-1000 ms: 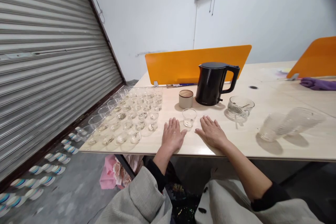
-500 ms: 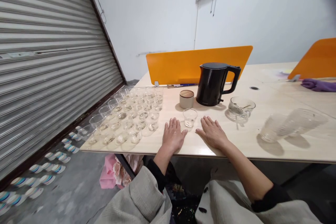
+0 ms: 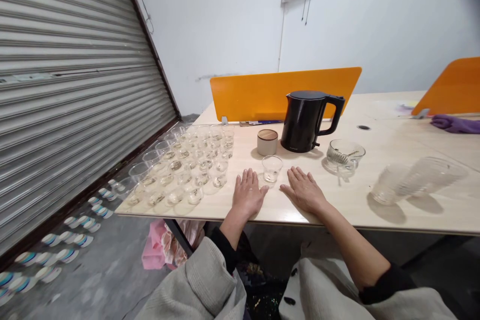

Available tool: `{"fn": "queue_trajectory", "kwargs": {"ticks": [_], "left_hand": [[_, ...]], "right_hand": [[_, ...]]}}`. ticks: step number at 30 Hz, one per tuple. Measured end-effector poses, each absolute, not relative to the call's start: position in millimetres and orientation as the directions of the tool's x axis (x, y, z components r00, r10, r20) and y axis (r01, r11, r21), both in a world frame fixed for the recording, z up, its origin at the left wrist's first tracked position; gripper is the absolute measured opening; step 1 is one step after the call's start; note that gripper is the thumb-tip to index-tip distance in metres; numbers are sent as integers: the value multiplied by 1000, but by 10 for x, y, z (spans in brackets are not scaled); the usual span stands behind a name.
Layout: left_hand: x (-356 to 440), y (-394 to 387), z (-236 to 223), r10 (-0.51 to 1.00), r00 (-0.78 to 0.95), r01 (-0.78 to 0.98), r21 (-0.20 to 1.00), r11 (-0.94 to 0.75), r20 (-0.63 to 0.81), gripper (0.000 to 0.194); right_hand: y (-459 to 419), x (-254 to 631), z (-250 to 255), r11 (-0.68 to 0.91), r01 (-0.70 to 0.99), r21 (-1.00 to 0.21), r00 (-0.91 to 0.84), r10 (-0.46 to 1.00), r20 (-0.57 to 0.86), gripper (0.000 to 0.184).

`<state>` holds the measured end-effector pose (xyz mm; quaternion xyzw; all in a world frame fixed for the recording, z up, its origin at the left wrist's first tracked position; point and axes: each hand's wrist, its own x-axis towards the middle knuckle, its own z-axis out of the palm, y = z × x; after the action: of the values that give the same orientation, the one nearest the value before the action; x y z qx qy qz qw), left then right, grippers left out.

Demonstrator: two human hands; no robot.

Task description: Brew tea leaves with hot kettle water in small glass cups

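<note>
Flanking the clear drinking cup (image 3: 271, 170), left hand (image 3: 248, 194) and right hand (image 3: 304, 191) are laid flat and outstretched on the bench (image 3: 352, 205), nothing held. The cup could be tipped by an inward slip; left of it, crowded cups (image 3: 187, 162), perhaps part-filled, could be spilled by a jolt.

The tiny lettering (image 3: 294, 148) on the black kettle (image 3: 302, 124) is unreadable.

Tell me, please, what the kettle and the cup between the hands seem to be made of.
Kettle: glossy black, perhaps plastic or coated metal, judging by highlights. Cup: clear, smooth, likely thin plastic; the tabletop shows through, but glass is possible.
</note>
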<state>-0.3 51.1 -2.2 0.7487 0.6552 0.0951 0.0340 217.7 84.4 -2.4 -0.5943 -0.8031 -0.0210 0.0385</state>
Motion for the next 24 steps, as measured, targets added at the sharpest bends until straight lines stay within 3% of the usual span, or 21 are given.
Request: {"fn": "queue_trajectory", "kwargs": {"ticks": [24], "left_hand": [[5, 503, -9, 989, 120, 979, 155, -133, 90, 76]], "right_hand": [[854, 2181, -43, 293, 955, -55, -287, 953, 95, 78]]}}
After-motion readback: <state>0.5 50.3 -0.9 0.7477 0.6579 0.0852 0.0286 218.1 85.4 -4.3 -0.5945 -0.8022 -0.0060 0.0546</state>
